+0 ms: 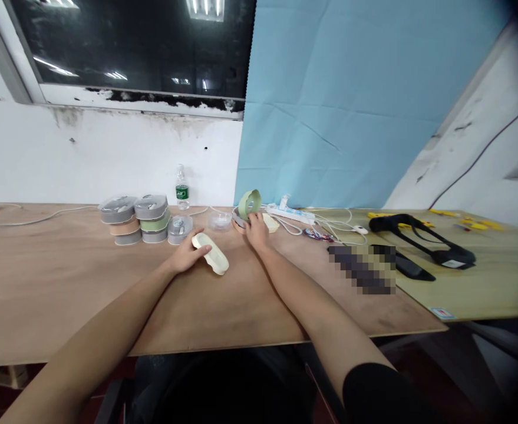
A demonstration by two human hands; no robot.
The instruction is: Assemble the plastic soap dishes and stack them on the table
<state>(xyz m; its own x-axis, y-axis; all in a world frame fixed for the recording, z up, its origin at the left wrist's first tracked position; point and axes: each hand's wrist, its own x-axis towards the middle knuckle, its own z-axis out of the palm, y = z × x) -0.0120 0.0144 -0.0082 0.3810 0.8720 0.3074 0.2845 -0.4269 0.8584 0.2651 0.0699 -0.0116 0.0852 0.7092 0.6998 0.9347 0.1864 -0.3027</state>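
Observation:
My left hand (188, 254) grips a cream oval plastic tray (213, 257) by its left end, thumb over the rim, tilted a little above the table. Farther off, my right hand (257, 231) reaches into a small group of plastic parts, its fingers bent and partly hidden. At its fingertips are a green oval ring (250, 201) standing on edge and a grey part (237, 219) lying over an orange one. What exactly the fingers pinch I cannot make out. Just right of this hand lies another cream piece (270, 222). Clear plastic lids (219, 221) sit to its left.
Stacked oval boxes (152, 217) in grey, green and orange stand at the left, near a water bottle (182, 191). A white power strip (290, 214) with cables runs along the back. A black frame-like object (422, 238) and yellow pieces (477, 224) lie at the right.

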